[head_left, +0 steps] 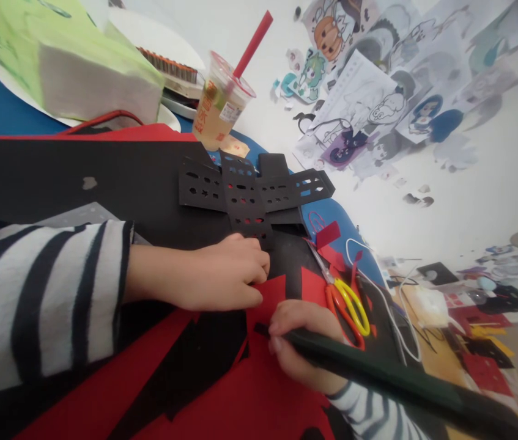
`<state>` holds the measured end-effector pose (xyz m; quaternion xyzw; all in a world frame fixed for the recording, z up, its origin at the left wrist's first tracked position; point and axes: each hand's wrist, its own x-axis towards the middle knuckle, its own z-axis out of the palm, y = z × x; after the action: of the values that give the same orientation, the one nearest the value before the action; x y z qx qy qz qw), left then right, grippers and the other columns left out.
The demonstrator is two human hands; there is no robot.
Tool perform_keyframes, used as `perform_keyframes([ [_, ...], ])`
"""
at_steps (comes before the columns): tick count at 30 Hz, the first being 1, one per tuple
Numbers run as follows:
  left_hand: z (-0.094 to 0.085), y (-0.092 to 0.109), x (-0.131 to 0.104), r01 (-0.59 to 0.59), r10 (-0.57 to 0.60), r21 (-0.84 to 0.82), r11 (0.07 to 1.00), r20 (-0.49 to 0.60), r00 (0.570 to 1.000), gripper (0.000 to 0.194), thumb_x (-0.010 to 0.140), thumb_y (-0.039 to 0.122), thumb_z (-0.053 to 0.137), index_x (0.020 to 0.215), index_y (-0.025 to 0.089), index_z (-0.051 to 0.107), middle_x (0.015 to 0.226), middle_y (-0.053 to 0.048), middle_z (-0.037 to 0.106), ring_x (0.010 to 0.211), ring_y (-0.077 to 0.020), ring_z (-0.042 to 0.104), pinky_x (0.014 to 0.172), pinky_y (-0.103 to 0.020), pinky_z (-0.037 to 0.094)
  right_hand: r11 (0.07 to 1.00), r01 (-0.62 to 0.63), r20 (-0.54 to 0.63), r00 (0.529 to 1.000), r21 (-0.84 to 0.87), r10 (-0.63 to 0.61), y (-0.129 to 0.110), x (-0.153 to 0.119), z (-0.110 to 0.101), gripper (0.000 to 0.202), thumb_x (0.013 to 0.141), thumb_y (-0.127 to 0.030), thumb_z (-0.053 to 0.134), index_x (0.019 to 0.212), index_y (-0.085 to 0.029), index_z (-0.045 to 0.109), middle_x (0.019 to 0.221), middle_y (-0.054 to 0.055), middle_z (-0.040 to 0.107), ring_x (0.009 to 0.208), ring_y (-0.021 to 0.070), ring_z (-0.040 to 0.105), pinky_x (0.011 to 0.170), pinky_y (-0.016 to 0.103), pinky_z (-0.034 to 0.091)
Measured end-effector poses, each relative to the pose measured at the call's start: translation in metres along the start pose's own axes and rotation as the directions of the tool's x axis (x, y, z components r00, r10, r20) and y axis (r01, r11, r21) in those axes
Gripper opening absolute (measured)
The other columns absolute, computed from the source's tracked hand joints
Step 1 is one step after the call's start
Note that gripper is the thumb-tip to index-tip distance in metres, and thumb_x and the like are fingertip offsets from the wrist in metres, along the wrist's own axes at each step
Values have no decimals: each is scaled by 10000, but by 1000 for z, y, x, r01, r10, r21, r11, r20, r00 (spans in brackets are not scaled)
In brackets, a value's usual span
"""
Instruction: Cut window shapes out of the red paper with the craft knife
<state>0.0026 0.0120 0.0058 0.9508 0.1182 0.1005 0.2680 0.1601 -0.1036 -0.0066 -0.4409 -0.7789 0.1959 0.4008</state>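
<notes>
My left hand rests palm down with bent fingers at the edge of a red sheet, just below a black cut-out card. No object shows in it. To the right, my right hand is closed round a dark pen-like tool, whose tip points at the red paper. The black card has rows of small cut holes and folded flaps. Scissors with orange and yellow handles lie right of my hands, among red scraps.
A cup with a red straw stands at the back. Left of it are a green package and a white plate. A white cable runs along the right. Drawings hang on the wall.
</notes>
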Motion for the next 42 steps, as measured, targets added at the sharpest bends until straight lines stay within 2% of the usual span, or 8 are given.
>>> perform_keyframes([
  [10, 2, -1, 1, -2, 1, 64, 998, 12, 1000, 203, 817, 149, 530, 622, 164, 585, 835, -6, 611, 862, -179, 477, 763, -313, 296, 998, -62, -50, 997, 25, 63, 2, -4, -1, 200, 686, -48, 517, 754, -235, 542, 559, -32, 585, 459, 115, 578, 507, 242, 503],
  [15, 0, -1, -1, -6, 6, 18, 1000, 11, 1000, 155, 766, 203, 599, 615, 167, 597, 848, -6, 600, 861, -178, 472, 799, -313, 312, 998, -29, -29, 999, 64, 31, 3, -3, -2, 231, 693, -19, 528, 769, -236, 554, 635, -18, 632, 463, 106, 589, 504, 223, 494],
  [19, -4, 1, -3, -8, 8, -2, 1000, 41, 999, 92, 678, 198, 673, 609, 175, 616, 901, -3, 591, 885, -186, 461, 804, -310, 322, 998, 6, 1, 1000, 59, -6, 3, -1, -2, 238, 694, -17, 529, 769, -240, 560, 581, -26, 618, 469, 116, 587, 508, 224, 493],
  [24, -4, -1, -2, 0, 0, -13, 1000, 43, 999, 169, 697, 195, 654, 558, 160, 563, 856, 8, 576, 856, -174, 446, 780, -311, 318, 998, 41, -2, 999, 39, -41, 3, 0, -2, 249, 682, -14, 522, 784, -236, 569, 583, -22, 618, 479, 113, 591, 509, 221, 500],
  [35, -4, -1, -1, 6, -5, -6, 1000, 56, 998, 145, 697, 176, 639, 572, 159, 567, 851, 11, 581, 866, -175, 449, 783, -315, 308, 996, 80, 18, 997, 39, -80, 3, 3, -2, 246, 680, -8, 514, 779, -227, 569, 579, -15, 617, 477, 110, 586, 500, 217, 501],
  [42, -3, -1, -1, 3, -2, -9, 1000, 57, 998, 148, 696, 184, 632, 568, 161, 563, 848, 10, 580, 873, -178, 451, 779, -312, 309, 992, 125, 74, 989, 11, -126, 2, 4, -3, 262, 681, -1, 505, 805, -219, 583, 600, 9, 641, 525, 129, 611, 545, 238, 527],
])
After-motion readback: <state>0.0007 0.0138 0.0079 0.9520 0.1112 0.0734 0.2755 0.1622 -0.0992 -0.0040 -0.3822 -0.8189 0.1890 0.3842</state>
